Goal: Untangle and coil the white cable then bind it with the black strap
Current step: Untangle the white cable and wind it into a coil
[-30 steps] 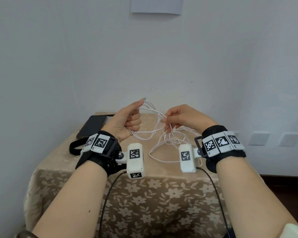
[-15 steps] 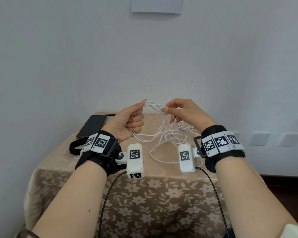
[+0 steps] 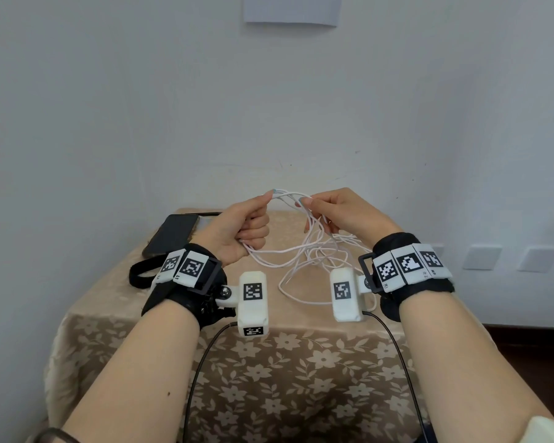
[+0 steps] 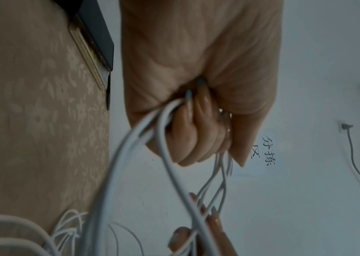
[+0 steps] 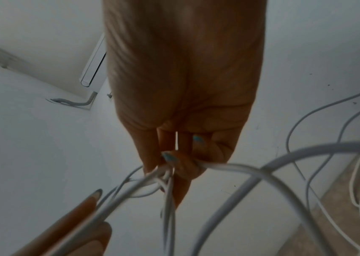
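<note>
The white cable [image 3: 304, 251] hangs in tangled loops between both hands, above the table. My left hand [image 3: 240, 228] is curled round several strands, which also run under its raised fingertip; the left wrist view shows the cable [image 4: 165, 138] coming out of the fist. My right hand [image 3: 339, 215] pinches strands close to the left fingertip; in the right wrist view its fingers [image 5: 174, 161] grip the cable [image 5: 218, 167]. Loose loops [image 3: 301, 292] trail onto the cloth. The black strap [image 3: 138, 273] lies on the table's left side, partly hidden behind my left wrist.
A dark phone [image 3: 170, 235] lies at the table's back left corner. The table has a beige floral cloth [image 3: 301, 362] and stands against a white wall. Black camera leads [image 3: 202, 362] hang from both wrists over the front edge.
My right hand has risen and moved left, bringing its strands up to the left fingertip. The left hand has hardly moved. The loops hang lower between the hands.
</note>
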